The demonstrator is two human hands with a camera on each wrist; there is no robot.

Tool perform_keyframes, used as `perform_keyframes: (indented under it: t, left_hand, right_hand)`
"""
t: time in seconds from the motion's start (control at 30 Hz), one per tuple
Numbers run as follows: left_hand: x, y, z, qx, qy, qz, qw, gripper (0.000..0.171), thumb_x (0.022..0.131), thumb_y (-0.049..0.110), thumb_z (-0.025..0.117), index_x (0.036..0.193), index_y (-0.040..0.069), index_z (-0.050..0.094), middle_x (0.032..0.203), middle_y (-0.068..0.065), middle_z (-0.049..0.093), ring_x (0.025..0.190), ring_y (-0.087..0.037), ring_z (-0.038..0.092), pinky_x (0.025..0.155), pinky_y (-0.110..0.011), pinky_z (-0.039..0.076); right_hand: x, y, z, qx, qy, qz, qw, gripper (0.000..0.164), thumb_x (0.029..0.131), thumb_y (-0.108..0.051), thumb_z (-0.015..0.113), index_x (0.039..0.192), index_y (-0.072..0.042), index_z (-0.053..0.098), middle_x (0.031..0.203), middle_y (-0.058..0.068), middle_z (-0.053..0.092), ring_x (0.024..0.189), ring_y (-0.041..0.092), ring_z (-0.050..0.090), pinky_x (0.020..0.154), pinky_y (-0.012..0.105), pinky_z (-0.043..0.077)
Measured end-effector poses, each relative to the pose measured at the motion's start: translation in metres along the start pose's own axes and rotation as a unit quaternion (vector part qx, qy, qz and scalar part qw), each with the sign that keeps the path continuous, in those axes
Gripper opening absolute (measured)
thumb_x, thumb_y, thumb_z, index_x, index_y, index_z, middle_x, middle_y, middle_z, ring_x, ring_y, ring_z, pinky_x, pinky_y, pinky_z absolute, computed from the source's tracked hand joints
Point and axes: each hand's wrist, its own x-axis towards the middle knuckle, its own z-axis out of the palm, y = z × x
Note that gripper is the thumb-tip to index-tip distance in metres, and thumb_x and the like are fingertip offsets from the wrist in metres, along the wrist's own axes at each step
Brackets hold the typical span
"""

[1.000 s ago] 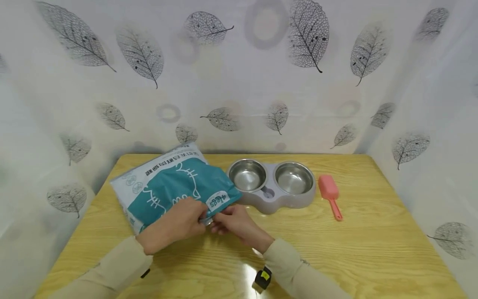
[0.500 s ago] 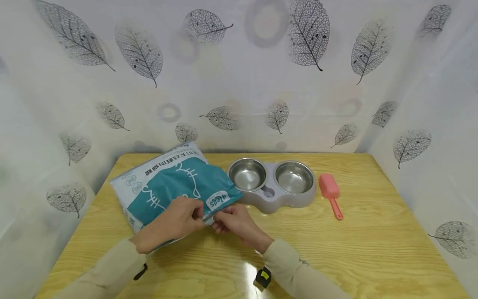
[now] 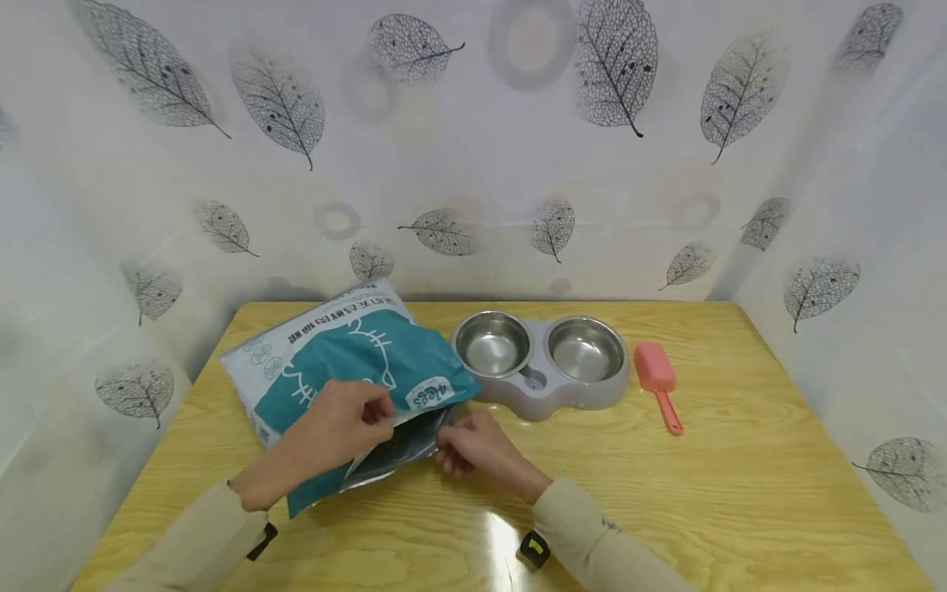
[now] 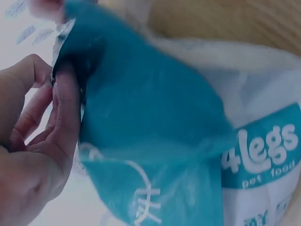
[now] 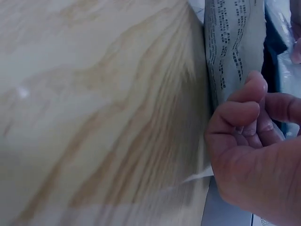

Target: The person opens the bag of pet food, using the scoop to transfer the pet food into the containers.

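Observation:
A teal and white pet food bag (image 3: 414,345) lies on the left of the table, its mouth gaping toward me and a dark silvery lining showing inside. My left hand (image 3: 333,423) pinches the upper edge of that mouth between thumb and fingers; the left wrist view shows the teal film (image 4: 150,103) folded up beside the fingers. At the right end of the opening, my right hand (image 3: 481,450) pinches the lower edge with curled fingers. In the right wrist view, the bag's printed back (image 5: 233,47) runs up from those fingers. The bag's contents are hidden.
Right of the bag stands a grey double feeder (image 3: 555,401) with two steel bowls, a left bowl (image 3: 494,345) and a right bowl (image 3: 584,352). A pink scoop (image 3: 655,370) lies beyond it on the wooden table (image 3: 710,493). A leaf-patterned curtain (image 3: 473,148) surrounds the table.
The bag's mouth has parted. My left hand has moved left and slightly up with the upper edge, while the right hand has shifted a little to the right.

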Motion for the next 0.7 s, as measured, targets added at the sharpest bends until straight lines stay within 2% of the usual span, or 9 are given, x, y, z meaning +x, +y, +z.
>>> perform_keyframes:
  t: [0.13, 0.23, 0.3, 0.43, 0.53, 0.63, 0.7]
  left_hand:
    - [-0.004, 0.001, -0.004, 0.011, 0.0, 0.006, 0.9999, 0.008, 0.084, 0.006, 0.071, 0.085, 0.014, 0.07, 0.074, 0.009, 0.067, 0.068, 0.0, 0.059, 0.061, -0.02, 0.052]
    - [-0.008, 0.001, -0.002, 0.045, -0.014, 0.012, 0.9988, 0.01, 0.087, 0.012, 0.073, 0.084, 0.017, 0.065, 0.069, 0.012, 0.062, 0.062, 0.002, 0.054, 0.057, -0.019, 0.048]
    - [-0.009, 0.001, 0.0, 0.077, -0.024, 0.01, 0.9967, 0.017, 0.089, 0.019, 0.075, 0.082, 0.02, 0.06, 0.064, 0.013, 0.056, 0.057, 0.001, 0.049, 0.053, -0.019, 0.043]
    - [-0.009, 0.003, 0.001, 0.164, -0.053, 0.014, 0.9849, 0.036, 0.089, 0.034, 0.08, 0.074, 0.024, 0.049, 0.057, 0.012, 0.045, 0.051, -0.004, 0.042, 0.048, -0.023, 0.035]
    - [-0.008, 0.004, 0.003, 0.206, -0.071, 0.031, 0.9754, 0.04, 0.09, 0.03, 0.077, 0.069, 0.024, 0.044, 0.055, 0.012, 0.038, 0.049, -0.006, 0.039, 0.046, -0.024, 0.029]
    - [-0.008, 0.004, 0.003, 0.195, -0.079, 0.056, 0.9761, 0.04, 0.091, 0.02, 0.071, 0.066, 0.024, 0.04, 0.055, 0.012, 0.031, 0.049, -0.004, 0.034, 0.046, -0.023, 0.025]
    - [-0.007, 0.004, 0.001, 0.164, -0.079, 0.071, 0.9808, 0.041, 0.092, 0.015, 0.069, 0.065, 0.023, 0.038, 0.055, 0.013, 0.027, 0.049, -0.002, 0.03, 0.047, -0.021, 0.023]
  right_hand:
    - [-0.001, 0.0, -0.004, -0.043, -0.001, -0.008, 0.999, 0.029, 0.088, -0.016, 0.064, 0.076, 0.009, 0.073, 0.055, -0.004, 0.062, 0.049, 0.005, 0.056, 0.047, 0.019, 0.043]
    - [0.0, -0.002, -0.01, -0.066, 0.015, -0.02, 0.997, 0.035, 0.093, -0.025, 0.066, 0.077, 0.006, 0.074, 0.057, -0.004, 0.063, 0.051, 0.006, 0.056, 0.049, 0.02, 0.044]
    - [0.003, -0.003, -0.015, -0.078, 0.036, -0.031, 0.996, 0.039, 0.096, -0.029, 0.066, 0.078, 0.005, 0.073, 0.058, -0.004, 0.063, 0.051, 0.007, 0.056, 0.05, 0.02, 0.044]
    - [0.006, -0.004, -0.022, -0.083, 0.07, -0.039, 0.993, 0.038, 0.097, -0.028, 0.066, 0.078, 0.003, 0.073, 0.061, -0.003, 0.064, 0.053, 0.008, 0.056, 0.051, 0.021, 0.046]
    - [0.006, -0.005, -0.025, -0.088, 0.074, -0.032, 0.993, 0.032, 0.096, -0.025, 0.066, 0.077, 0.0, 0.073, 0.062, -0.002, 0.065, 0.055, 0.008, 0.056, 0.052, 0.02, 0.045]
    - [0.006, -0.006, -0.028, -0.105, 0.071, -0.033, 0.991, 0.029, 0.094, -0.022, 0.065, 0.074, -0.002, 0.073, 0.062, -0.003, 0.064, 0.055, 0.008, 0.054, 0.053, 0.02, 0.044]
    - [0.006, -0.006, -0.029, -0.12, 0.073, -0.038, 0.989, 0.028, 0.093, -0.021, 0.065, 0.072, -0.003, 0.072, 0.06, -0.004, 0.063, 0.055, 0.008, 0.053, 0.053, 0.02, 0.043]
